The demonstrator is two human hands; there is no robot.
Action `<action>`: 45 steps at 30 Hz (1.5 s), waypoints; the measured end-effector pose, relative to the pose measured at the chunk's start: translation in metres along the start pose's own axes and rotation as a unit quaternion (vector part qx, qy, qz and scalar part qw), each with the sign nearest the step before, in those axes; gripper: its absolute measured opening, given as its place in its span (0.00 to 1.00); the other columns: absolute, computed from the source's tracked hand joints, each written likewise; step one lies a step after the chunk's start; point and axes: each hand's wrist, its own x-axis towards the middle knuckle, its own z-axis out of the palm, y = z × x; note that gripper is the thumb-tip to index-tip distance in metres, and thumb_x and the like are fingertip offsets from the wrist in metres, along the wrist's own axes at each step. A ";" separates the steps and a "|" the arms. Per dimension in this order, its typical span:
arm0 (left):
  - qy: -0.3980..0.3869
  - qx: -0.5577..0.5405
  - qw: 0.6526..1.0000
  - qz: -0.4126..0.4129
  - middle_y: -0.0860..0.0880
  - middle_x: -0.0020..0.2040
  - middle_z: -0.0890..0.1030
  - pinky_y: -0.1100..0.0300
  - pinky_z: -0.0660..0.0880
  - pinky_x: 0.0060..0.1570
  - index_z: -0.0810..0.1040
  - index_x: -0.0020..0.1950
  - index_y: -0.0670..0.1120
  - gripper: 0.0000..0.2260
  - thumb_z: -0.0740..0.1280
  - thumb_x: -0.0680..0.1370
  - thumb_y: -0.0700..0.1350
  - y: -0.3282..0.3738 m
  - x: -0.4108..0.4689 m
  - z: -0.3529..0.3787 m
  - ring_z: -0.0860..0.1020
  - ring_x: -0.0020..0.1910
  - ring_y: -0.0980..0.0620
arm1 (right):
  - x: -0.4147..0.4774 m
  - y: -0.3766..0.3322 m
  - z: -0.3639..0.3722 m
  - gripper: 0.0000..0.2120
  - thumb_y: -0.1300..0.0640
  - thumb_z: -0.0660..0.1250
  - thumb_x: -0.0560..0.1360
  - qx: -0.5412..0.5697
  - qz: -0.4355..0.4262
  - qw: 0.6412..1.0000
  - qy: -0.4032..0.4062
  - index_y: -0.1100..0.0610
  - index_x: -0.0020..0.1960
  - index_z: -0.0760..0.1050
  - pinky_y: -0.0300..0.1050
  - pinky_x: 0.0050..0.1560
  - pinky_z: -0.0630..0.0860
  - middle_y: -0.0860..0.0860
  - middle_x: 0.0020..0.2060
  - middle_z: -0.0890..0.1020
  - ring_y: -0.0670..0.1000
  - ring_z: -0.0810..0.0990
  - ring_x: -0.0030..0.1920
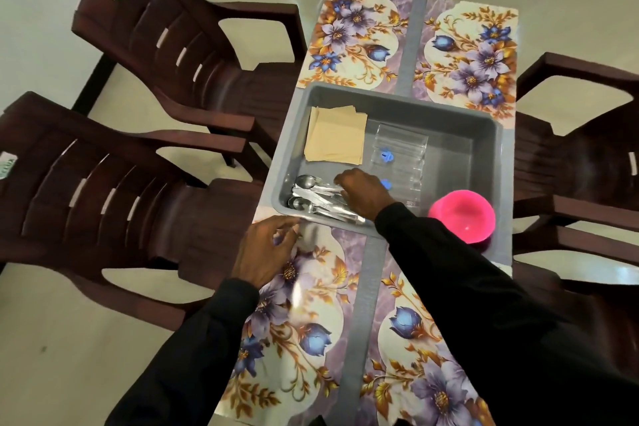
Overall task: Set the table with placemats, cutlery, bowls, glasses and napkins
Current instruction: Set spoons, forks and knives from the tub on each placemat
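Table [417,31] in view, and I've got two far mats [352,34] and two near mats [311,322], all floral, lying flat. A grey tub [463,149] sits across the middle. There's a pink bowl [461,214] at its near right corner; inside or outside, I can't tell.

Right hand [363,195] on cutlery [311,194], grey tub [460,145]

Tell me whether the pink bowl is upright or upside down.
Upright: the pink bowl has its open mouth facing up, and its glossy inside is visible from above.
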 end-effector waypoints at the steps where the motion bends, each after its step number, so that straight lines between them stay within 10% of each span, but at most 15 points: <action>1: 0.000 0.001 1.000 0.002 0.56 0.52 0.87 0.55 0.80 0.54 0.87 0.56 0.51 0.08 0.69 0.80 0.45 -0.004 0.000 -0.002 0.83 0.52 0.58 | 0.007 -0.006 0.003 0.11 0.62 0.66 0.78 -0.007 -0.003 1.000 -0.004 0.62 0.60 0.76 0.56 0.50 0.79 0.59 0.55 0.80 0.61 0.77 0.58; 21: 0.006 -0.025 0.999 0.021 0.51 0.52 0.87 0.78 0.71 0.50 0.86 0.56 0.44 0.07 0.70 0.81 0.40 -0.030 0.010 -0.012 0.83 0.49 0.57 | 0.035 -0.031 0.045 0.12 0.56 0.70 0.77 -0.047 0.046 0.998 0.001 0.64 0.54 0.78 0.59 0.51 0.78 0.61 0.54 0.80 0.63 0.76 0.58; 45: 0.014 -0.064 0.998 0.006 0.51 0.56 0.86 0.60 0.80 0.60 0.86 0.60 0.45 0.09 0.70 0.81 0.41 -0.041 0.001 -0.008 0.83 0.55 0.57 | 0.038 -0.049 0.036 0.07 0.63 0.65 0.76 -0.023 0.130 0.990 -0.046 0.62 0.53 0.76 0.55 0.52 0.76 0.59 0.53 0.80 0.63 0.78 0.58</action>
